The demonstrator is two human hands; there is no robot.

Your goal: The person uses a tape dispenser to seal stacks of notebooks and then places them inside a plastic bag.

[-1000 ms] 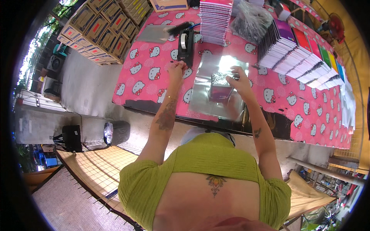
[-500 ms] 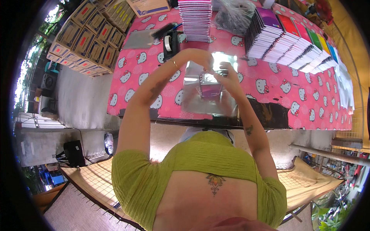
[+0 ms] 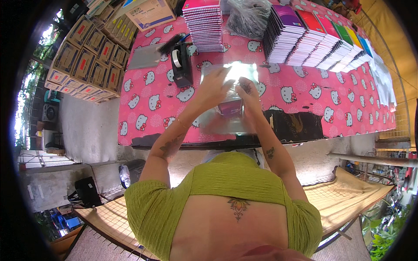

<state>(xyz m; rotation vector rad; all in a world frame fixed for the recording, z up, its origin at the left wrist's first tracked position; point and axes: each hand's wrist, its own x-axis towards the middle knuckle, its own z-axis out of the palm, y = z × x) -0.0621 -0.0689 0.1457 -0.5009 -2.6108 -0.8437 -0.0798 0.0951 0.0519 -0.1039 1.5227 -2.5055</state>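
A sheet of clear, shiny plastic film point(image 3: 217, 125) lies on the table in front of me, catching strong glare at its far side. On or under it sits a purple-covered flat item point(image 3: 230, 108), seemingly a notebook, partly covered by film and hands. My left hand point(image 3: 214, 88) is over the film's left part, fingers stretched forward and somewhat apart. Just right of it, my right hand point(image 3: 249, 95) has its fingers curled in on the film, thumb against them. Glare blurs the exact contact. A black tape dispenser point(image 3: 182, 69) with a white roll stands left of the film.
A tall stack of spiral notebooks point(image 3: 203, 28) stands beyond the film; more stacks point(image 3: 287, 37) fill the back right beside a bundled plastic bag point(image 3: 248, 19). Cartons point(image 3: 82, 61) are piled at left. A black patch point(image 3: 296, 126) marks the pink tablecloth's point(image 3: 287, 93) front edge.
My left hand has come back toward me and left, its fingers straighter. My right hand remains over the film. The whole view has shifted slightly, showing more of the tape dispenser.
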